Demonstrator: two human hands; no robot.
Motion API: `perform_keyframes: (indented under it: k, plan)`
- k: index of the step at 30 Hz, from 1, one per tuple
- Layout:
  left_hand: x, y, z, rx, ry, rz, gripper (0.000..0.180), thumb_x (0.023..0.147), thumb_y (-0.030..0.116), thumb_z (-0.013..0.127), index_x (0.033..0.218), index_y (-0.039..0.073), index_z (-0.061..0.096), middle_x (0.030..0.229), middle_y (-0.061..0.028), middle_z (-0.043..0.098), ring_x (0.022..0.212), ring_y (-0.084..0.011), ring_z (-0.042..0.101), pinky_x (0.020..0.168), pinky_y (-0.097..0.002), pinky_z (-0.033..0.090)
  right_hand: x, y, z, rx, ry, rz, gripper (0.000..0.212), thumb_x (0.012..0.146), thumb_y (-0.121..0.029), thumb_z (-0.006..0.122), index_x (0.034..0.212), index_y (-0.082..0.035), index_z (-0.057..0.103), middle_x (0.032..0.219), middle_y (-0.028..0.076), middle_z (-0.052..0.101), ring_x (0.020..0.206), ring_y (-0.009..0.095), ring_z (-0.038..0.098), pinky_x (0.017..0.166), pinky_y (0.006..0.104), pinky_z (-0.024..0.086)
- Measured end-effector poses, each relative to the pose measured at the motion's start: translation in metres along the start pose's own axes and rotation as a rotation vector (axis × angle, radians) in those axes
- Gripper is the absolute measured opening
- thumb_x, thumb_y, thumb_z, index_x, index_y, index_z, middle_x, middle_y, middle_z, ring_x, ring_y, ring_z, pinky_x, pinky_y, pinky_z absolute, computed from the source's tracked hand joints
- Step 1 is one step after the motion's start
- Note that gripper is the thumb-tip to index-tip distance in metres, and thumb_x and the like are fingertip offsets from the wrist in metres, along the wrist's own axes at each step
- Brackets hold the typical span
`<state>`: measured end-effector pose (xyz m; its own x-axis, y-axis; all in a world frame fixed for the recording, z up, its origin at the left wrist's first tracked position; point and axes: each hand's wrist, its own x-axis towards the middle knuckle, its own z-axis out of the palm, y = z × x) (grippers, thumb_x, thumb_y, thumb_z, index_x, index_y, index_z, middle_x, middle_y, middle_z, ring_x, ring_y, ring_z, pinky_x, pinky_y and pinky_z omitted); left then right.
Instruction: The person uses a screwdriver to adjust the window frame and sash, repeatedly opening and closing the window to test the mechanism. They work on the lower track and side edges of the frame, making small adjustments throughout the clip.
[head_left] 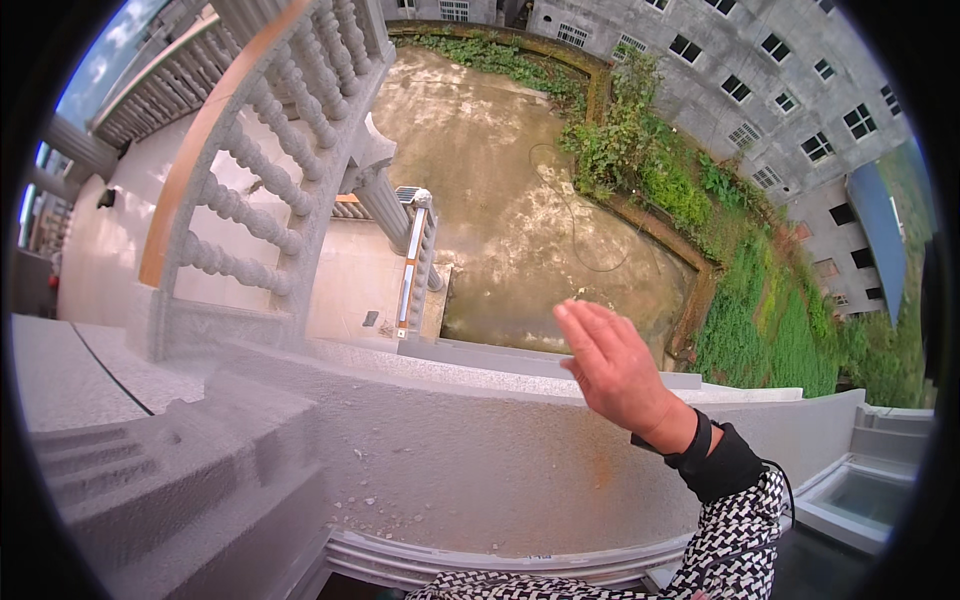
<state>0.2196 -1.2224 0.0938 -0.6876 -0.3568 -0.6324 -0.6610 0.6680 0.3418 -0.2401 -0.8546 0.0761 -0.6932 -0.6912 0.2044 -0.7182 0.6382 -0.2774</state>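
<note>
My right hand (622,375) reaches out over the outer edge of a grey ledge (450,450), fingers stretched and lying close together. Nothing is in it, and it appears to touch nothing. A black band circles the wrist, above a black cuff and a black-and-white patterned sleeve (735,530). Small crumbs of debris (375,500) and a rusty stain (600,468) mark the ledge below. More patterned cloth shows at the lower edge; my left hand is out of sight.
A window frame track (480,553) runs along the ledge's near side. Grey moulded stonework (190,470) stands at left, below a balustrade (250,190) with a wooden rail. Beyond the ledge is a drop to a concrete yard (480,170), green plants (755,330) and grey buildings (740,70).
</note>
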Motion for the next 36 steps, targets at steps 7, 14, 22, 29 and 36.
perform_keyframes:
  k: [7,14,22,29,36]
  plan:
    - [0.007,0.005,0.002,0.019,-0.029,-0.049,0.013,0.088,0.009,0.065,0.097,0.007,0.073,0.077,-0.0131,0.07,0.069,-0.0285,0.071,0.063,-0.0374,0.056,-0.077,-0.134,0.093,0.838,-0.536,-0.776,0.056,0.104,-0.03,0.046,0.154,-0.005,0.044,0.164,0.02,0.036,0.156,0.037,0.025,0.127,0.0524,0.02]
    - [-0.02,-0.028,0.026,0.002,0.01,-0.039,0.013,0.086,0.007,0.066,0.096,0.006,0.074,0.075,-0.0128,0.07,0.065,-0.0276,0.071,0.061,-0.0367,0.056,0.024,-0.032,0.072,-0.178,-0.229,0.048,0.077,0.091,-0.05,0.068,0.154,-0.011,0.045,0.162,0.016,0.038,0.153,0.038,0.029,0.123,0.0611,0.018]
    - [-0.041,-0.027,0.05,-0.156,0.213,0.092,0.016,0.084,0.006,0.065,0.098,0.007,0.073,0.081,-0.0197,0.071,0.073,-0.0394,0.072,0.062,-0.0461,0.056,-0.02,-0.127,0.057,0.319,-0.418,-0.817,0.069,0.099,-0.047,0.057,0.154,-0.006,0.043,0.163,0.016,0.037,0.153,0.034,0.033,0.125,0.0532,0.025]
    - [-0.038,-0.046,0.057,-0.242,0.397,0.315,0.014,0.083,0.003,0.066,0.095,0.005,0.073,0.08,-0.0195,0.07,0.072,-0.0379,0.072,0.062,-0.0429,0.056,0.034,-0.134,0.083,-0.228,-0.296,-0.31,0.058,0.104,-0.04,0.05,0.156,-0.015,0.046,0.165,0.014,0.038,0.153,0.034,0.034,0.125,0.0542,0.023]
    - [-0.03,-0.087,0.078,-0.286,0.493,0.414,0.024,0.076,-0.001,0.063,0.095,0.004,0.075,0.079,-0.0194,0.071,0.069,-0.0355,0.073,0.063,-0.0415,0.058,-0.008,-0.202,0.041,0.21,-0.3,-0.741,0.041,0.097,-0.016,0.056,0.137,-0.017,0.065,0.151,0.025,0.05,0.139,0.039,0.049,0.1,0.0498,0.046]
